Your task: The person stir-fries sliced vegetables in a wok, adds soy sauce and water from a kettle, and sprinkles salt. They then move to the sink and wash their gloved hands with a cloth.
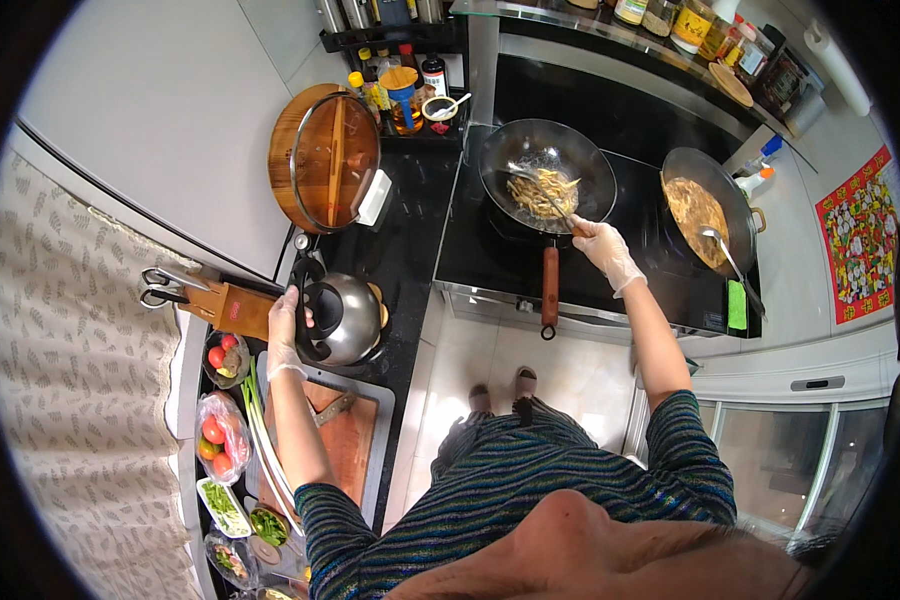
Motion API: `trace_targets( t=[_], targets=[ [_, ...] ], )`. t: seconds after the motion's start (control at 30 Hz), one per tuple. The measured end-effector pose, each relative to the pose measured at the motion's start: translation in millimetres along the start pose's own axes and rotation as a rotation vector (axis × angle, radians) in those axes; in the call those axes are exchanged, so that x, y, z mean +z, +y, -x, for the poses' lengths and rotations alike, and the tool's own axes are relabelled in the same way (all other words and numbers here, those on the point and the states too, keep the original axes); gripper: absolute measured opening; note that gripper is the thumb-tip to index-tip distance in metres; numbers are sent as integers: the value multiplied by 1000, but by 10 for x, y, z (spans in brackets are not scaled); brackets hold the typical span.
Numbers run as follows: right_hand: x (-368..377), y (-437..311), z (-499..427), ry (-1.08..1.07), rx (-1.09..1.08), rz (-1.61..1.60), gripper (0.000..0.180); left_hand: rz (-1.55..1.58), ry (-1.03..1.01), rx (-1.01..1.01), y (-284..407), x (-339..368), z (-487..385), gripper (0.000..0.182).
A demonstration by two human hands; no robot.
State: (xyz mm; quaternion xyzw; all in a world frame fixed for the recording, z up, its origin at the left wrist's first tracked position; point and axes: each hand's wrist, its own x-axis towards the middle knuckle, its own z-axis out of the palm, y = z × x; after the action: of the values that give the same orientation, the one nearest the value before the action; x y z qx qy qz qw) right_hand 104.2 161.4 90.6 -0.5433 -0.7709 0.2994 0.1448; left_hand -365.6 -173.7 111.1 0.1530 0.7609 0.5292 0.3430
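Gloved in clear plastic, my left hand [288, 324] grips the black handle of a steel kettle [352, 319] on the counter at the left. My right hand [604, 249], also gloved, holds the wooden end of a spatula [546, 196]. The spatula's blade rests among pale strips of food [541, 193] in a black wok [596, 169] on the stove. The wok's reddish wooden handle [550, 281] points toward me, just left of my right hand.
A second wok [746, 217] holds brown food and a ladle [724, 244]. A knife block [232, 306], tomatoes [214, 433], scallions [262, 427] and a cutting board [352, 450] with a knife [336, 409] line the left counter. A glass lid [356, 161] leans against a wooden lid [289, 142].
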Motion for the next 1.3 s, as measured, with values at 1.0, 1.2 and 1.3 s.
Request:
trace_targets(
  t=[1.0, 1.2, 1.3],
  targets=[
    [-772, 361, 373, 43, 226, -405, 46, -350, 176, 709, -336, 1742, 776, 35],
    [-845, 172, 490, -243, 263, -511, 45, -53, -516, 329, -950, 3389, 1087, 79],
    [-1243, -11, 733, -33, -155, -41, 42, 144, -621, 155, -972, 3684, 1153, 82]
  ],
)
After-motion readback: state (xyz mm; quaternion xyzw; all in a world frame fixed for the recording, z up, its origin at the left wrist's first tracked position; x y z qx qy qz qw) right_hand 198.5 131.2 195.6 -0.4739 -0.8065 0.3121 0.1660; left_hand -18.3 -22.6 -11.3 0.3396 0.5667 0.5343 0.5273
